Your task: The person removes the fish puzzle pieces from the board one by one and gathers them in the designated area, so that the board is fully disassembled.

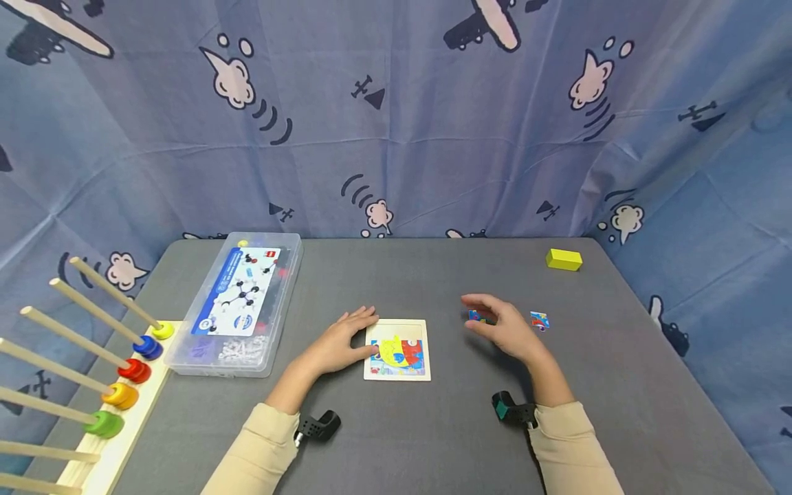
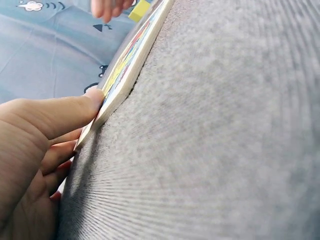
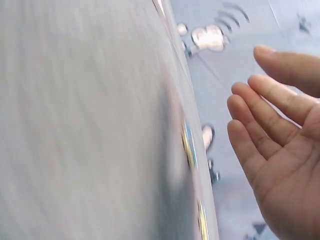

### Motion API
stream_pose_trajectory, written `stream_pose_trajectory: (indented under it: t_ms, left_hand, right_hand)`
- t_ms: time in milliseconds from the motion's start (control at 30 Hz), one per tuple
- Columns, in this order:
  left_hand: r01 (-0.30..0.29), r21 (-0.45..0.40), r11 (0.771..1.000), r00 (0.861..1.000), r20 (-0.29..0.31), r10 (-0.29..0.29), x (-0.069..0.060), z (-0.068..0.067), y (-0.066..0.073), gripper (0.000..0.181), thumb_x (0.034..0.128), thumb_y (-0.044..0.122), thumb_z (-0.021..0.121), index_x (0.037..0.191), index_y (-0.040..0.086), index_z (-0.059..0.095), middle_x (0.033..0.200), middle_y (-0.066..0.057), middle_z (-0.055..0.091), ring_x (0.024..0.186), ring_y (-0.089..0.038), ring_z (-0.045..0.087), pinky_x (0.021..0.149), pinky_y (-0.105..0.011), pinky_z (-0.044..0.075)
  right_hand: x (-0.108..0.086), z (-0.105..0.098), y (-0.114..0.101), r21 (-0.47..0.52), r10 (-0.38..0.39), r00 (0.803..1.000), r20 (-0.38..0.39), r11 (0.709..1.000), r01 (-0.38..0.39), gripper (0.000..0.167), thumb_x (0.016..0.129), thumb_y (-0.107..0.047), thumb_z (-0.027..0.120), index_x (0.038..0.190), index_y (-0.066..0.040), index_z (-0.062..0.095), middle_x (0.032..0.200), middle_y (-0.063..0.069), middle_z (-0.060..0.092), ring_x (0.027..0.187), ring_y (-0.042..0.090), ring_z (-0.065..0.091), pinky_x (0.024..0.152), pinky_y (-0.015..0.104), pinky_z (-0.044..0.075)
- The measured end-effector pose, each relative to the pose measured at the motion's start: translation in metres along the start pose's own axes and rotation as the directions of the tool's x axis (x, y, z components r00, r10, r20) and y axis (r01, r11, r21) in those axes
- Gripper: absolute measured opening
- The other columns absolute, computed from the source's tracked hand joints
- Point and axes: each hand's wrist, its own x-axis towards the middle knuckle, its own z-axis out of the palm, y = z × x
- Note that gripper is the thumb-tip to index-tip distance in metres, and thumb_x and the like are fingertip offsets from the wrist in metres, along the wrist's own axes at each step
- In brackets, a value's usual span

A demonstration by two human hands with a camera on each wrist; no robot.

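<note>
A square wooden puzzle board (image 1: 397,349) with a yellow, red and blue picture lies on the grey table. My left hand (image 1: 337,346) is at its left side, the thumb on the edge and the other fingers spread beside it; the left wrist view shows the thumb on the board (image 2: 120,75). My right hand (image 1: 510,331) hovers above the table, thumb and fingers apart, over a small blue puzzle piece (image 1: 475,315) partly hidden by it. Another coloured piece (image 1: 540,320) lies to its right. In the right wrist view the hand (image 3: 285,135) holds nothing.
A clear plastic case (image 1: 281,313) with a printed sheet stands left of the board. At the far left is a wooden rack (image 1: 139,419) with pegs and coloured rings. A yellow block (image 1: 564,259) sits at the back right, before a patterned blue curtain (image 1: 396,103).
</note>
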Motion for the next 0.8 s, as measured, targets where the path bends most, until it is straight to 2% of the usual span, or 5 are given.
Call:
stream_pose_trajectory:
  t_ms: [167,367,533,633,800]
  left_hand:
    - [0.007,0.006,1.0,1.0,0.021,-0.007,-0.003,-0.001,0.004,0.065,0.0867,0.03,0.067,0.14,0.0,0.044,0.152,-0.014,0.033,0.144,-0.029,0.024,0.118,-0.049,0.015]
    - [0.0,0.027,1.0,0.999,0.039,-0.001,-0.011,-0.001,0.011,0.07,0.0851,0.031,0.069,0.142,0.001,0.041,0.155,-0.015,0.027,0.144,-0.031,0.022,0.117,-0.052,0.015]
    - [0.002,0.022,1.0,0.998,0.057,-0.004,-0.015,0.002,0.014,0.072,0.0855,0.033,0.069,0.142,0.0,0.04,0.154,-0.016,0.027,0.144,-0.033,0.023,0.117,-0.055,0.015]
    - [0.01,-0.003,1.0,0.999,0.048,-0.01,-0.017,0.003,0.012,0.072,0.0859,0.032,0.069,0.143,0.0,0.04,0.154,-0.016,0.028,0.144,-0.032,0.022,0.116,-0.056,0.013]
    - [-0.002,-0.027,1.0,1.0,0.025,0.003,-0.019,0.003,0.009,0.072,0.0853,0.033,0.069,0.142,0.001,0.041,0.154,-0.015,0.029,0.144,-0.031,0.022,0.116,-0.057,0.012]
  right_hand:
    - [0.008,0.024,-0.015,0.009,-0.036,0.999,0.012,0.999,0.036,0.046,0.087,-0.01,0.067,0.129,0.003,0.053,0.129,0.021,0.056,0.12,0.037,0.054,0.102,0.05,0.042]
    - [0.013,0.05,-0.031,-0.036,-0.052,0.995,0.088,0.998,0.055,0.046,0.088,-0.011,0.067,0.129,0.001,0.054,0.128,0.018,0.057,0.118,0.034,0.055,0.1,0.049,0.045]
    - [0.016,0.07,-0.045,-0.064,-0.073,0.983,0.168,0.994,0.085,0.043,0.088,-0.01,0.065,0.127,0.003,0.055,0.125,0.018,0.058,0.112,0.033,0.058,0.096,0.047,0.048]
    - [0.019,0.082,-0.053,-0.082,-0.098,0.972,0.213,0.99,0.118,0.043,0.086,-0.009,0.066,0.126,0.003,0.056,0.122,0.018,0.06,0.109,0.032,0.06,0.093,0.045,0.05]
    - [0.026,0.101,-0.06,-0.164,-0.135,0.957,0.258,0.97,0.181,0.043,0.084,-0.011,0.069,0.124,0.0,0.059,0.12,0.014,0.062,0.106,0.026,0.061,0.092,0.039,0.051]
